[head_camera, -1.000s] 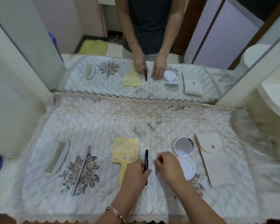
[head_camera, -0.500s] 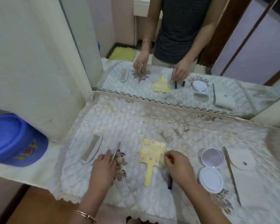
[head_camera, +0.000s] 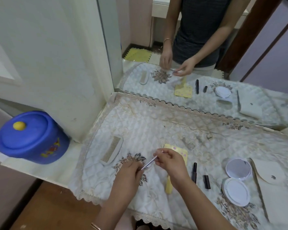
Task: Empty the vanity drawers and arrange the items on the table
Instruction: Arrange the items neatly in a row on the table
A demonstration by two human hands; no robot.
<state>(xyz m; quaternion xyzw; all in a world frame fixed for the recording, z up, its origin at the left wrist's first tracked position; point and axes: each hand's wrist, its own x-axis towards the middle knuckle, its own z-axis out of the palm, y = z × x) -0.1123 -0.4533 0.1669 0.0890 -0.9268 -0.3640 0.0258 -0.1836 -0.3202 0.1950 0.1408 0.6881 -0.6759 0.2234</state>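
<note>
Both hands hold a thin silver stick (head_camera: 149, 162) just above the quilted table cover (head_camera: 156, 123). My left hand (head_camera: 128, 171) pinches its lower end and my right hand (head_camera: 169, 161) pinches its upper end. To the left lies a white comb (head_camera: 112, 151). The yellow paddle mirror (head_camera: 176, 163) sits partly hidden under my right hand. To the right lie a black pen-like tube (head_camera: 194, 171), its small black cap (head_camera: 206, 181), an open white compact (head_camera: 236, 180) and a cream pouch (head_camera: 269, 173).
A blue lidded tub (head_camera: 32, 138) stands on the ledge at the left, off the cover. The mirror (head_camera: 206, 55) rises behind the table and reflects a person and the items. The cover's lace edge (head_camera: 106, 199) hangs over the front.
My left hand has lifted the silver stick off the cover. My right hand left the black tube and took the stick's other end. The black tube now lies apart from its cap.
</note>
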